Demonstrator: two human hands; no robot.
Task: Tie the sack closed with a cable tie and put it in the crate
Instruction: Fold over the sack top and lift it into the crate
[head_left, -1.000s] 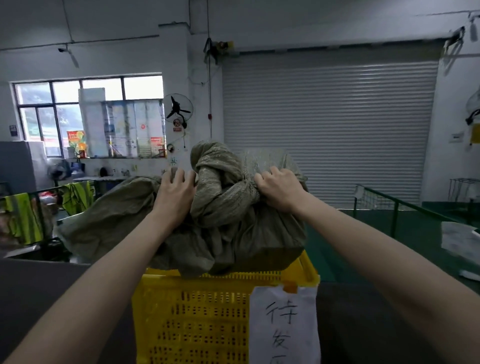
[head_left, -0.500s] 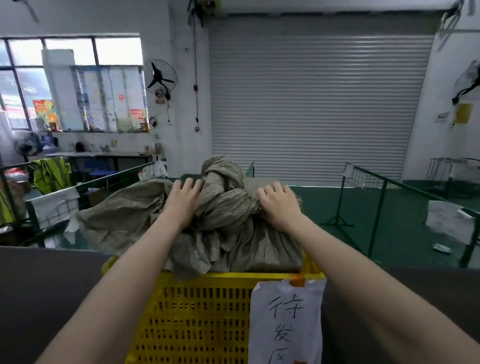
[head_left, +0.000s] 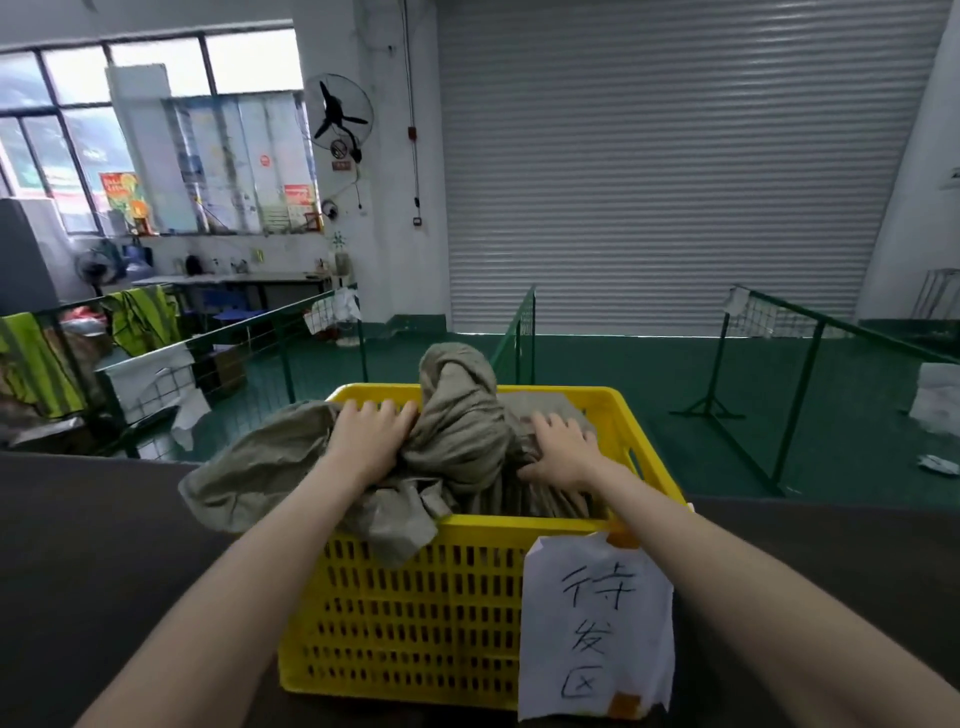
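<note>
An olive-grey woven sack (head_left: 457, 436) sits inside the yellow slotted crate (head_left: 415, 618). Its bunched neck sticks up above the rim, and a loose flap hangs over the crate's left edge. My left hand (head_left: 371, 441) lies on the sack left of the neck with its fingers curled into the fabric. My right hand (head_left: 558, 452) presses on the sack right of the neck, fingers spread. No cable tie is visible. A white paper label (head_left: 595, 623) with handwritten characters is taped to the crate's front.
The crate stands on a dark surface (head_left: 93, 545). Beyond it are green wire fence panels (head_left: 769, 332) on a green floor, a shut roller door (head_left: 675, 166), and hi-vis vests (head_left: 145, 317) draped at the left.
The sack has gone down from above the crate's rim into the crate, with both hands on it. My right hand's fingers have spread from a fist grip. The view has tilted downward.
</note>
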